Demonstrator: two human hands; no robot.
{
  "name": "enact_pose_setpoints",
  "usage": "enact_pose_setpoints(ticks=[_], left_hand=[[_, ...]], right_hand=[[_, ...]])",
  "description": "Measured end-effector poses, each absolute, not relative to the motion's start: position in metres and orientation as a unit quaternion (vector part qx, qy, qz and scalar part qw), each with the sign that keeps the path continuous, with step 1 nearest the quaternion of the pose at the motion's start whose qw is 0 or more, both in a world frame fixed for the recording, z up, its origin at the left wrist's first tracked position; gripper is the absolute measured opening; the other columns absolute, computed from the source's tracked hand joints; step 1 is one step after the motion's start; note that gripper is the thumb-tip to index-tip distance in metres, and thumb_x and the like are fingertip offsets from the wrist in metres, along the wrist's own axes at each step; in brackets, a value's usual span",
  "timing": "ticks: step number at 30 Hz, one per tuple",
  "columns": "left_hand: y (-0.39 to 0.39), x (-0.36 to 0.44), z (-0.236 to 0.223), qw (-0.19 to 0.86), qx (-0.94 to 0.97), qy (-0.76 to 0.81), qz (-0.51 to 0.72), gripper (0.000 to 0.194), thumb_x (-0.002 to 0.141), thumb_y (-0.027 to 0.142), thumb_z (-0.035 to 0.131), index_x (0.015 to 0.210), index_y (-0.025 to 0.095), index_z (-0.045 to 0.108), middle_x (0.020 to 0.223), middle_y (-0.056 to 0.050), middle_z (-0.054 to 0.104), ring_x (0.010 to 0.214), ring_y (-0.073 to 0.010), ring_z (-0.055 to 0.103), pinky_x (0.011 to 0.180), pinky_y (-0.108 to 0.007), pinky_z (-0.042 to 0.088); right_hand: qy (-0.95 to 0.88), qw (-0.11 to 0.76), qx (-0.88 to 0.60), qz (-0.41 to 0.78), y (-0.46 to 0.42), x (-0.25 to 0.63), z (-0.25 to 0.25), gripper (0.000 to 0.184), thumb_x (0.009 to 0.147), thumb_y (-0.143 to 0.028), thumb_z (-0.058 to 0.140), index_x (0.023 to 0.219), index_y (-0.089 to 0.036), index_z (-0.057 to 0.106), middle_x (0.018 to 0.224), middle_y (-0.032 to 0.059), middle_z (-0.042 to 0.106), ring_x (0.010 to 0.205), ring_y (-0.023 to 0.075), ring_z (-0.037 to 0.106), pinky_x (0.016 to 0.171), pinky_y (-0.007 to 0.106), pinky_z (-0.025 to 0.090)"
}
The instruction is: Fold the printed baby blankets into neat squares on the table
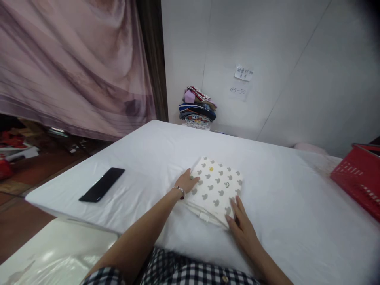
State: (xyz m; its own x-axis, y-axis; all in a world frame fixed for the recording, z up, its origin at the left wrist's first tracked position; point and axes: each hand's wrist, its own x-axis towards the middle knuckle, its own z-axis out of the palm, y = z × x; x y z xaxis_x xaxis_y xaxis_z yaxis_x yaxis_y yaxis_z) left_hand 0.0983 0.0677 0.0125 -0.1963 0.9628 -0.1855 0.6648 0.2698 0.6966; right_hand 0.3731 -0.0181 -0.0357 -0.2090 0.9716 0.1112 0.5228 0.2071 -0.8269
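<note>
A white folded cloth (215, 184) with grey mushroom-like prints lies on the white-covered table, roughly square. Its layered front edge shows, with a small white tag (204, 216) sticking out. At the cloth's left edge rests my left hand (187, 183), a ring on one finger and a bracelet at the wrist; its fingers are stretched out and the thumb lies on the print. Along the right edge, near the front right corner, my right hand (242, 223) lies with fingers extended and thumb apart, touching the cloth. Neither hand grips it.
Left on the table (142, 146) lies a black phone-like slab (102, 185). A pile of folded clothes (198, 109) stands beyond the far edge, against the wall. A red plastic basket (360, 178) sits at the right. A pink curtain (74, 59) hangs at the left.
</note>
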Motion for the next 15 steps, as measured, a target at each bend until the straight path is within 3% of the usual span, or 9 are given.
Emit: enact_pose_setpoints(ticks=[4, 9, 11, 15], left_hand=[[0.079, 0.09, 0.021, 0.439, 0.454, 0.727, 0.269, 0.071, 0.066, 0.054, 0.063, 0.121, 0.012, 0.047, 0.124, -0.018, 0.054, 0.111, -0.0318, 0.054, 0.088, -0.039, 0.045], [0.074, 0.084, 0.024, 0.727, 0.275, 0.569, 0.27, 0.053, 0.063, 0.052, 0.068, 0.098, 0.013, 0.063, 0.1, -0.012, 0.068, 0.09, -0.0271, 0.064, 0.076, -0.036, 0.053], [0.068, 0.083, 0.026, 0.765, 0.243, 0.527, 0.28, 0.048, 0.062, 0.046, 0.071, 0.096, 0.013, 0.064, 0.095, -0.01, 0.069, 0.088, -0.0254, 0.065, 0.077, -0.036, 0.053], [0.056, 0.081, 0.03, 0.793, 0.264, 0.454, 0.31, 0.05, 0.057, 0.036, 0.075, 0.099, 0.012, 0.063, 0.095, -0.011, 0.069, 0.087, -0.0256, 0.065, 0.077, -0.036, 0.053]], right_hand=[[-0.494, 0.445, -0.552, 0.503, -0.009, 0.374, -0.026, 0.082, 0.073, -0.048, 0.063, 0.141, -0.024, 0.024, 0.148, 0.0056, 0.021, 0.133, 0.0238, 0.026, 0.108, 0.042, 0.028], [-0.303, 0.481, -0.528, 0.63, 0.0, 0.382, -0.008, 0.091, 0.069, -0.042, 0.069, 0.142, -0.025, 0.018, 0.141, 0.0063, 0.037, 0.122, 0.0232, 0.044, 0.098, 0.039, 0.042], [-0.278, 0.471, -0.514, 0.661, 0.001, 0.386, -0.003, 0.088, 0.071, -0.041, 0.069, 0.141, -0.025, 0.02, 0.134, 0.0064, 0.047, 0.117, 0.0229, 0.049, 0.093, 0.039, 0.046], [-0.323, 0.411, -0.483, 0.703, 0.002, 0.385, 0.002, 0.059, 0.076, -0.049, 0.06, 0.126, -0.02, 0.047, 0.124, 0.0094, 0.056, 0.111, 0.0265, 0.054, 0.086, 0.04, 0.05]])
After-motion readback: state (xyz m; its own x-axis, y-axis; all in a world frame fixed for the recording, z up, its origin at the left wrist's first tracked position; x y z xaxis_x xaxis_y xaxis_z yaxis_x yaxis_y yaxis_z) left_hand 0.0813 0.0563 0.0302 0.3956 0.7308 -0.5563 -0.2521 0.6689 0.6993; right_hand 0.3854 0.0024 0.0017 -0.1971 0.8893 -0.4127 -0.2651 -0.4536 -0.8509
